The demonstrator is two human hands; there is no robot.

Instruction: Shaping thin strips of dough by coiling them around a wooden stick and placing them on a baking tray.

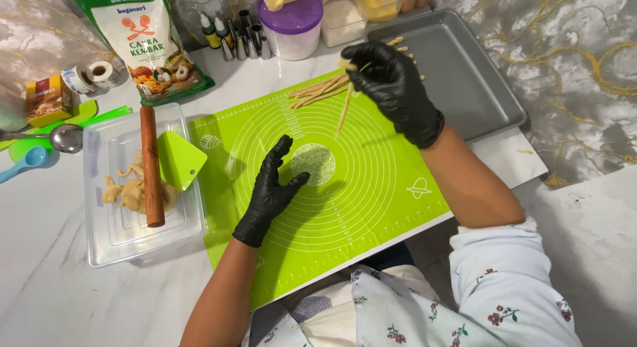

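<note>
A bright green silicone mat (371,194) with white circles lies in front of me. My left hand (272,188), in a black glove, rests flat on the mat with its fingers apart and holds nothing. My right hand (391,81), also black-gloved, is raised over the mat's far edge and pinches a thin strip of pale dough (344,109) that hangs down. Several more dough strips (318,89) lie side by side on the mat just left of that hand.
A grey baking tray (478,88) sits at the far right with a few strips on it. Left of the mat, a clear plastic box (113,234) holds dough scraps, a wooden rolling pin (151,166) and a green scraper (178,160). A flour bag (146,38), tubs and spoons line the back.
</note>
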